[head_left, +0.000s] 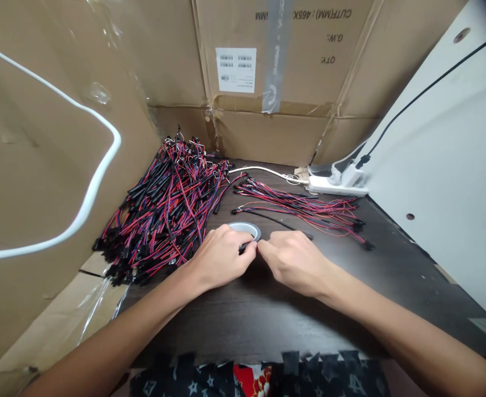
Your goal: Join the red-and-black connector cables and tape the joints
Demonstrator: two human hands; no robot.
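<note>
My left hand (226,255) is closed in a pinch on a small black piece, mostly hidden by the fingers. Right beside it, my right hand (295,259) has its fingers curled with the tips pressed together near my left fingertips; what they hold is hidden. A roll of tape (254,227) with a grey edge and pale inside shows just behind my left fingers. To the left lies a large heap of red, blue and black wires (177,193) with black connectors. Behind my hands a smaller bundle of similar wires (304,204) lies across the dark table (243,325).
A white power strip (338,186) with plugs sits at the back right, joined by a white cable. Cardboard walls (177,60) stand behind and left, a white panel (445,138) to the right. A thick white cable (98,176) hangs at the left.
</note>
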